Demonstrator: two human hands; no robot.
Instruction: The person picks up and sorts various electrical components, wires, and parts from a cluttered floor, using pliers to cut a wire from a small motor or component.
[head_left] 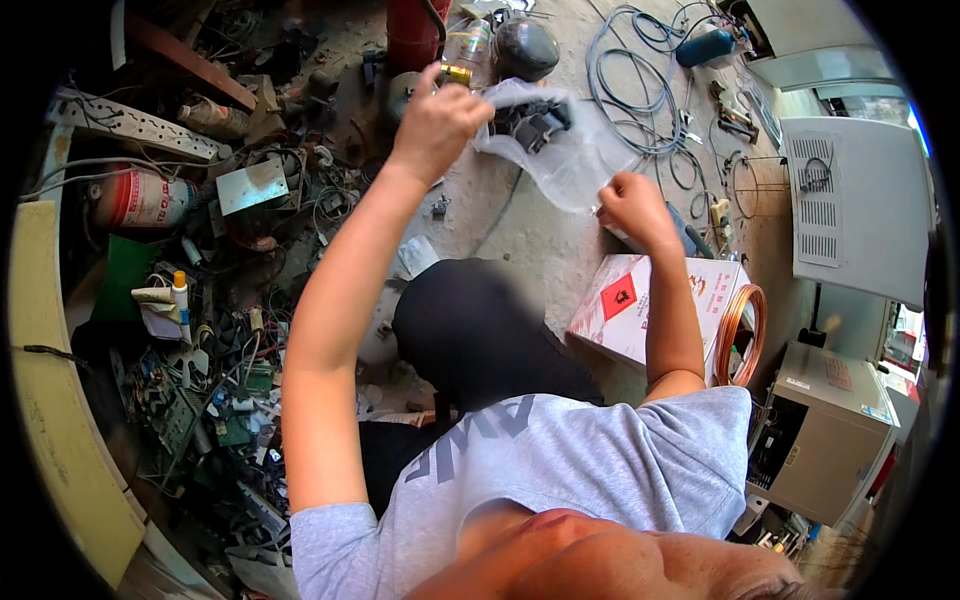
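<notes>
Translucent plastic makes up the bag (597, 160) stretched between the two hands, and through its mouth and thin wall several dark, blocky parts (538, 125) show, gathered toward its left side. The bag lies ahead of the person's knee, over the dusty floor (500, 215); whether its underside rests on the ground cannot be told.

Below the right forearm sits a white carton (640, 335) with a red diamond label; its contents are hidden. Coiled copper tubing (742, 335) leans at the carton's right end. Beyond the left hand stand a red cylinder (412, 35) and, just beside it, a clear plastic bottle (474, 38). Far to the left, a red and white canister (145, 198) lies on its side among scrap, and nearer, a small white bottle (181, 300) wears an orange cap.

Of the left hand (435, 125), most fingers are curled in against the bag's left edge, gripping the film, while one digit sticks up. The right hand (640, 210) has its fingers folded nearly closed, pinching the bag's right-hand edge at the tips. How the thumbs press is too small to make out.
</notes>
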